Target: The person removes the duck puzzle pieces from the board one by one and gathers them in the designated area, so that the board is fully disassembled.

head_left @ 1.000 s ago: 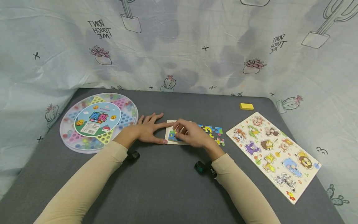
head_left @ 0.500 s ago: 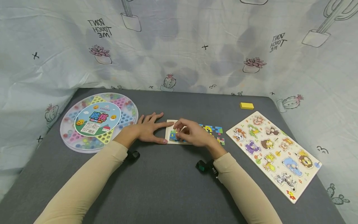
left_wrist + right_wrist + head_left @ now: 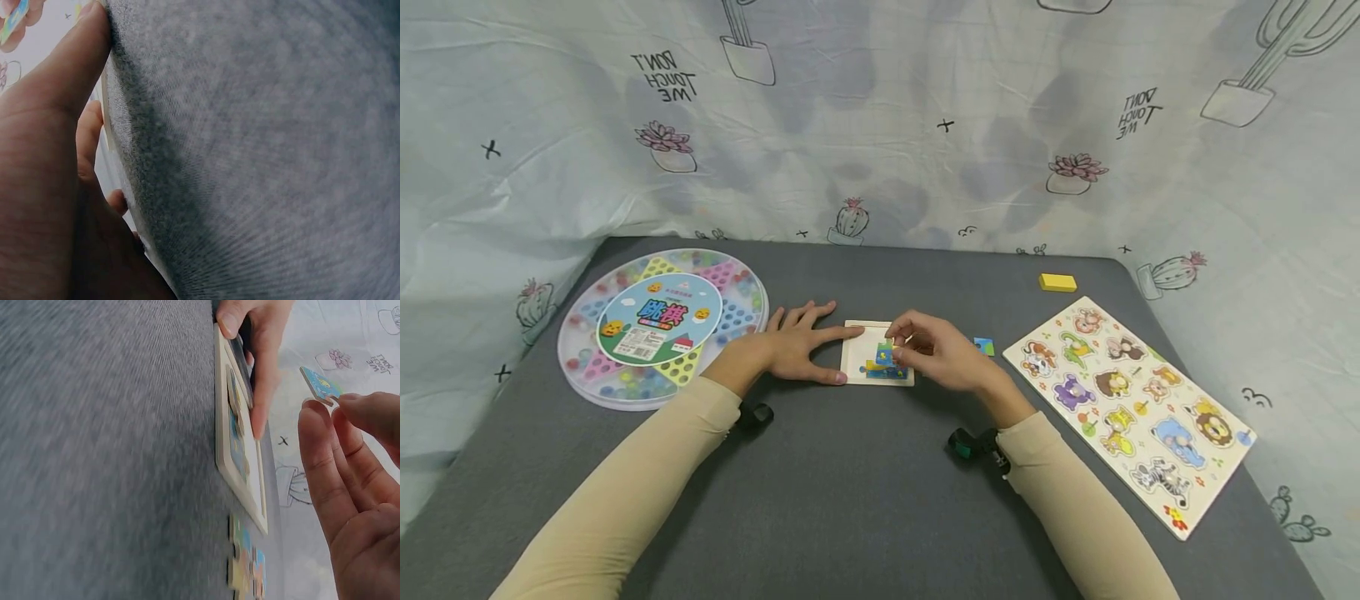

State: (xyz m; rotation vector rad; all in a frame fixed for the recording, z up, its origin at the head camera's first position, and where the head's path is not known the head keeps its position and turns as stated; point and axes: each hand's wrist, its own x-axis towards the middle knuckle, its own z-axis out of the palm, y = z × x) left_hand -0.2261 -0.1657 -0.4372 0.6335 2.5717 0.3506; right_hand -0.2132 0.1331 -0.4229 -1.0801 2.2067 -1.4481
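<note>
A small wooden jigsaw tray lies flat at the middle of the table. Along its near side sit a few blue and yellow puzzle pieces. My left hand has its fingers spread, with thumb and index finger touching the tray's left edge. Between thumb and fingertips my right hand pinches a blue puzzle piece, lifted above the tray. Loose puzzle pieces lie beyond the tray's right end, mostly hidden by my right hand in the head view.
To the left is a round Chinese checkers box, close to my left hand. A wooden animal puzzle board lies slanted at the right. Behind it sits a yellow block. A patterned cloth hangs behind the table.
My right hand has shifted to the right with the puzzle piece, uncovering more of the tray and covering most of the loose pieces. My left hand stays at the tray's edge.
</note>
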